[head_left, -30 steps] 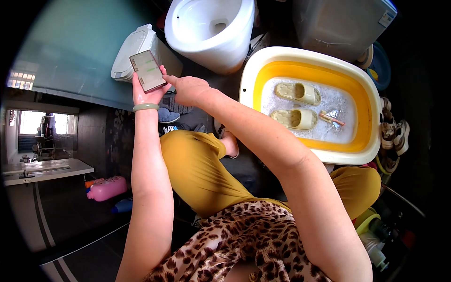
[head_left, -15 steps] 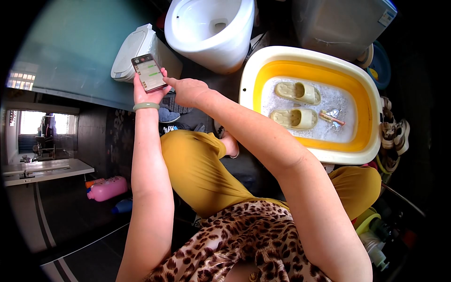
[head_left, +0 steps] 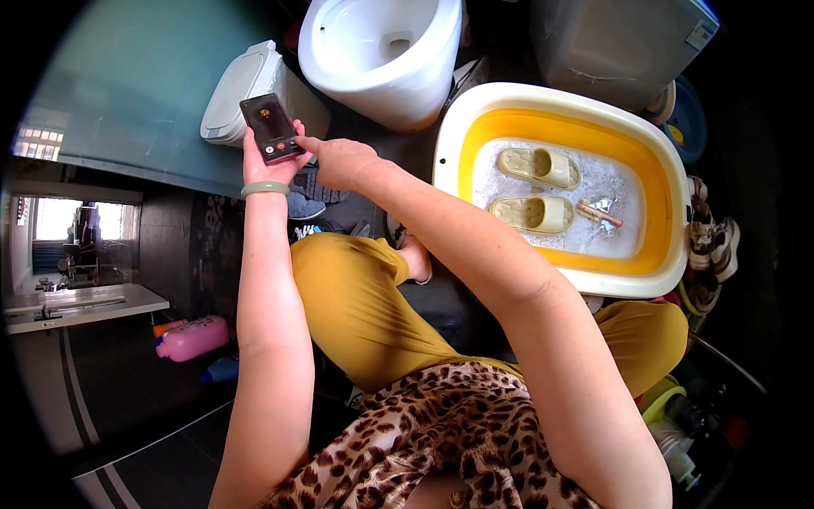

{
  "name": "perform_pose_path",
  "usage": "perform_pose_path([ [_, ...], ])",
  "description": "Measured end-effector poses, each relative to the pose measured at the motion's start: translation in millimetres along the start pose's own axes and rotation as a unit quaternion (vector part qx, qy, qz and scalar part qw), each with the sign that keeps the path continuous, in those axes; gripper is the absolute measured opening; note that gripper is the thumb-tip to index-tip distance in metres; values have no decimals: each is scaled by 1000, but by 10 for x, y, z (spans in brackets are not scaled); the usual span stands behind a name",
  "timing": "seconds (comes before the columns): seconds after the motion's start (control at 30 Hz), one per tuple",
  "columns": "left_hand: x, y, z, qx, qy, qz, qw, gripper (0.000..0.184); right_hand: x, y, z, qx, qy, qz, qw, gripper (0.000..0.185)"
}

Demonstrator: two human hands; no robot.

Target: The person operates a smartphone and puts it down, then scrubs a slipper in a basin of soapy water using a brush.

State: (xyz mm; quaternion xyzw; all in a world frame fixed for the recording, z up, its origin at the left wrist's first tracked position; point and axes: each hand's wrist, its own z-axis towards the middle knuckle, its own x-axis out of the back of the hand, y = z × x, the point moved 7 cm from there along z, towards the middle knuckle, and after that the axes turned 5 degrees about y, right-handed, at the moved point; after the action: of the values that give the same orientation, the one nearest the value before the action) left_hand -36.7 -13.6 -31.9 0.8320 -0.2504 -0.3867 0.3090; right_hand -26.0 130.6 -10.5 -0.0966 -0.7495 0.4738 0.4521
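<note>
A phone [head_left: 271,127] with a dark screen and small round buttons near its lower end lies in my left hand [head_left: 270,168], whose fingers wrap round it. A pale green bangle circles that wrist. My right hand [head_left: 341,163] is at the phone's lower right edge, its index finger stretched toward the screen and the other fingers curled, nothing held in them. To the right, a white and yellow tub [head_left: 564,98] holds foamy water, two light green slippers [head_left: 532,215] and a small brush [head_left: 600,214].
A toilet [head_left: 377,51] and a lidded white bin [head_left: 246,97] stand beyond my hands. A grey container [head_left: 610,51] is behind the tub, with shoes [head_left: 712,237] at its right. A pink bottle [head_left: 195,338] lies at the left.
The phone's screen has gone from a light page with green patches to a dark one with round buttons. The phone has shifted slightly; both hands stay almost in place.
</note>
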Motion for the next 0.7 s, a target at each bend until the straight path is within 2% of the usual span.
perform_pose_path([
  [0.33,-39,-46,-20,13,-10,4,1000,60,7,21,34,15,31,25,999,68],
  [0.4,-8,1,-39,-17,5,62,998,56,59,75,7,19,43,39,998,68],
  [0.53,-49,-42,-59,1,33,21,999,54,17,352,-27,7,60,62,996,67],
  [0.7,-58,-48,-79,-2,52,-3,999,53,-114,603,-147,-34,22,50,998,69],
])
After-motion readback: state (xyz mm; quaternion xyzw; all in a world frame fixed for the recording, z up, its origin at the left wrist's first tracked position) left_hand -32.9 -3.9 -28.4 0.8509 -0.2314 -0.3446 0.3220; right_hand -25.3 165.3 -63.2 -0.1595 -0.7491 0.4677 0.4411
